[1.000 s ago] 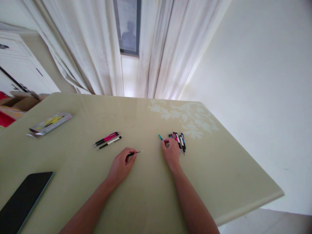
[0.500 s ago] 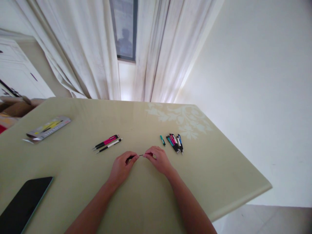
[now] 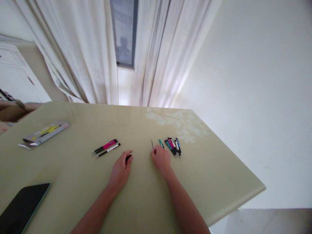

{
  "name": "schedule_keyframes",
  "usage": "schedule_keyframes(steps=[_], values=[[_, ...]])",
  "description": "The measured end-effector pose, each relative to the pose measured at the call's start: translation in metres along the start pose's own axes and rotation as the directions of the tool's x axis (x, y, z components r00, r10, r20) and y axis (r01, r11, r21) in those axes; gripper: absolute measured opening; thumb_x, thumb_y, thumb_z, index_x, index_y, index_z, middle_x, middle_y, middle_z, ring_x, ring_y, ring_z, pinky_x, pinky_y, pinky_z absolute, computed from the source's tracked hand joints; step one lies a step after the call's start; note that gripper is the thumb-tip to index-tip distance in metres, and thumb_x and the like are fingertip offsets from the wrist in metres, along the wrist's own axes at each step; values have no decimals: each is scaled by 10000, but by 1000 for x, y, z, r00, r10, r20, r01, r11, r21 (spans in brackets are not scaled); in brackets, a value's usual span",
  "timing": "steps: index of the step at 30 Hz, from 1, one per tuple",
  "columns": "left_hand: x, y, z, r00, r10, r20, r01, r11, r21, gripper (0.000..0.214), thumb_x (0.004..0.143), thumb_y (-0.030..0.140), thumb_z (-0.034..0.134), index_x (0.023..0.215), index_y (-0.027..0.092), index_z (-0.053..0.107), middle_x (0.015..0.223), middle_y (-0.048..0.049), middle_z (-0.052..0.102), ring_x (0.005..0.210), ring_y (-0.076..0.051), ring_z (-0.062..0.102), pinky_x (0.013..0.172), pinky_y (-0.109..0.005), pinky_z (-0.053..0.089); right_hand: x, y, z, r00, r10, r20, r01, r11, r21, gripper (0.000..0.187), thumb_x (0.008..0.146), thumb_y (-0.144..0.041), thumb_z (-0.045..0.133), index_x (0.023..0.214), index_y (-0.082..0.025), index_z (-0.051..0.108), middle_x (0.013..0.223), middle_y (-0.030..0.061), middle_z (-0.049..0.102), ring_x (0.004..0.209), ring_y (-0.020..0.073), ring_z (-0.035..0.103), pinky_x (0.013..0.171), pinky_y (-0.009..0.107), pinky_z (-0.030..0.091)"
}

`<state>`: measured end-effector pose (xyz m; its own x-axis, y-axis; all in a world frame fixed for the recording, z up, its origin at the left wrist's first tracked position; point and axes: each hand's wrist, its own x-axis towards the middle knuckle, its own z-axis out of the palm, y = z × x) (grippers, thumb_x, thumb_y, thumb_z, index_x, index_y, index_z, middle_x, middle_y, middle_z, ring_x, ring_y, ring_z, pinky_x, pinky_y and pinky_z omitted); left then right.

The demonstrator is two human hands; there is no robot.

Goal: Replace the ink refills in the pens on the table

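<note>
My left hand rests on the pale green table, fingers curled round a black pen part. My right hand is closed in a pinch on a thin black pen refill that sticks up and away from the fingers. Just right of it lie a short teal pen piece and a bunch of several coloured pens. Left of my left hand lie a pink-and-black pen and a white-and-black pen.
A black tablet lies at the near left corner. A flat grey and yellow package sits at the far left. White curtains and a window are behind the table. The table's right edge drops to a light floor.
My right hand went from the pen bunch to my left hand, took the thin refill out of the black part, and moved right with it. My left hand stayed put.
</note>
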<state>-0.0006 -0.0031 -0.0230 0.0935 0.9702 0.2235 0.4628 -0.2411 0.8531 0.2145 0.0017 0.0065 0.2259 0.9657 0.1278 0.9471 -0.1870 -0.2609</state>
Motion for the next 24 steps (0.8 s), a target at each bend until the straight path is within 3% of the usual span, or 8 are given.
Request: schedule_keyframes(steps=[4,9,13,18,24], values=[[-2,0,0,999,-12,32,12,1000,-13,283,974,428,500,1084,210,641,1031,-70,737,961,-246,703,878,-398,560,-1,-3,2,1000,12,26,-12,1000,-3,120,943,-243,571,868,-192,649,858,89,693,744,210,626,647,303,353],[-1,4,-2,993,108,50,-107,994,-19,304,986,451,508,1040,234,715,1035,-65,722,975,-236,687,876,-374,565,-4,9,1,1000,5,2,-5,999,39,111,956,-276,590,887,-196,621,910,78,687,791,211,636,663,302,365],[-2,5,-3,992,109,62,-108,994,-14,298,978,454,532,1037,247,739,1016,-53,704,945,-221,683,839,-345,574,-4,12,5,1000,18,-6,-17,998,66,103,969,-291,581,931,-204,624,981,69,687,843,208,645,691,293,392],[-3,4,-3,990,93,102,-93,996,2,293,981,443,531,1054,242,731,1031,-59,695,962,-229,667,892,-372,556,-13,-15,12,998,-35,52,30,996,88,83,959,-242,568,932,-202,635,955,58,693,861,199,653,722,281,418],[-3,3,-4,988,85,130,-87,996,12,302,991,446,517,1071,241,723,1053,-66,695,981,-235,664,906,-377,549,-18,-38,22,998,-54,29,50,991,124,57,927,-235,594,905,-199,632,926,77,691,829,210,659,703,291,428]])
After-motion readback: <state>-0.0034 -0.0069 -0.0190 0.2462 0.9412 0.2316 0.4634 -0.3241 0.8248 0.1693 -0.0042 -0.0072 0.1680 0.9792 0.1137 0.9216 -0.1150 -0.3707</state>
